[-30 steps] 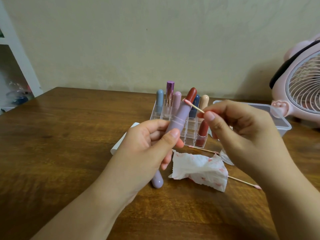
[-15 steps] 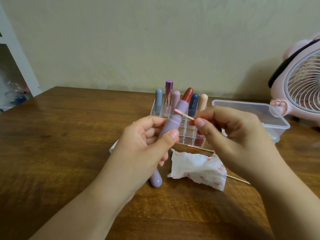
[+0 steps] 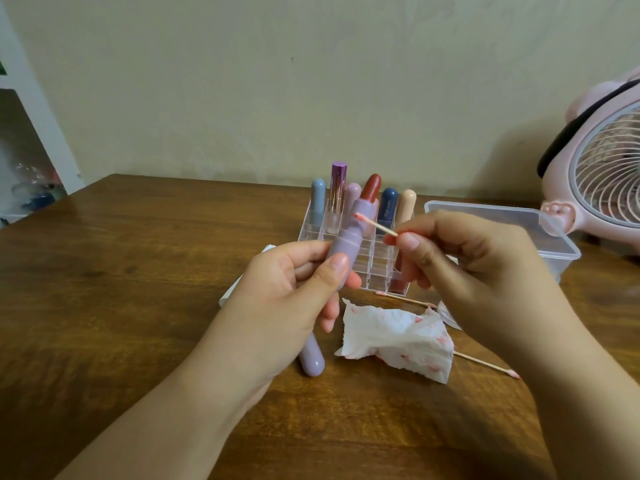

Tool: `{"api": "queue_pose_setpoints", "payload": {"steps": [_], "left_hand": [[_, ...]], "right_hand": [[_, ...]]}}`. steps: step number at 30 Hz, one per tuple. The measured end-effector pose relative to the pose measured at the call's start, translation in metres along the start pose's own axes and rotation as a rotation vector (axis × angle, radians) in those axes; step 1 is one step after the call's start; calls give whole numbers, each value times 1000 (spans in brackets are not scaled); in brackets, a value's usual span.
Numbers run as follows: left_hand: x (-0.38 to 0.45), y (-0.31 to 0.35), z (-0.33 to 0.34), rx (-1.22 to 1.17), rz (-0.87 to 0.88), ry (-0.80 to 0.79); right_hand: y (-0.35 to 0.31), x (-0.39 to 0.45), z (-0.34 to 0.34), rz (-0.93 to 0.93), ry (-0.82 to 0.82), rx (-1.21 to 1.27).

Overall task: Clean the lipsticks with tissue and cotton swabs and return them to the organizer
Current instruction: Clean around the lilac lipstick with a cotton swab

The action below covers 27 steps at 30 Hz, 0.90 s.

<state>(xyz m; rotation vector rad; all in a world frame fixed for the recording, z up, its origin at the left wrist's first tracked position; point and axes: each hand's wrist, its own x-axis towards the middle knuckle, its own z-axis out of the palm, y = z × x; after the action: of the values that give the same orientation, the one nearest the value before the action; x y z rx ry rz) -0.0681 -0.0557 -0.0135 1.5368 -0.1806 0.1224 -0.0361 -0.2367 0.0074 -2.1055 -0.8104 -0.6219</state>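
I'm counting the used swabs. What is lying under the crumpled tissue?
One cotton swab sticks out from under the tissue on its right side, pink tip showing. The rest of its stick is covered, and anything else beneath cannot be seen.

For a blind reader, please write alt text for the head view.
Left hand holds an open lilac lipstick while right hand wipes its collar with a cotton swab. Stained tissue lies before a clear organizer.

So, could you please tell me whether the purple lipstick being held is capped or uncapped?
Uncapped: the purple lipstick shows its red bullet, and its cap lies on the table.
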Motion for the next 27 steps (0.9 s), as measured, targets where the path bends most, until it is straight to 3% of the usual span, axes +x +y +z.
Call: {"api": "queue_pose_setpoints", "payload": {"steps": [4, 11, 17, 23, 27], "left_hand": [[0, 0, 1, -1, 26, -12], [0, 0, -1, -10, 30, -12], [-1, 1, 1, -15, 50, 2], [-1, 0, 1, -21, 67, 24], [0, 0, 1, 6, 73, 25]], "right_hand": [[-2, 1, -2, -7, 94, 2], [-3, 0, 3, -36, -11, -38], [-3, 0, 0, -19, 84, -20], [-5, 0, 5, -68, -7, -55], [-3, 0, 2, -17, 58, 12]]}}
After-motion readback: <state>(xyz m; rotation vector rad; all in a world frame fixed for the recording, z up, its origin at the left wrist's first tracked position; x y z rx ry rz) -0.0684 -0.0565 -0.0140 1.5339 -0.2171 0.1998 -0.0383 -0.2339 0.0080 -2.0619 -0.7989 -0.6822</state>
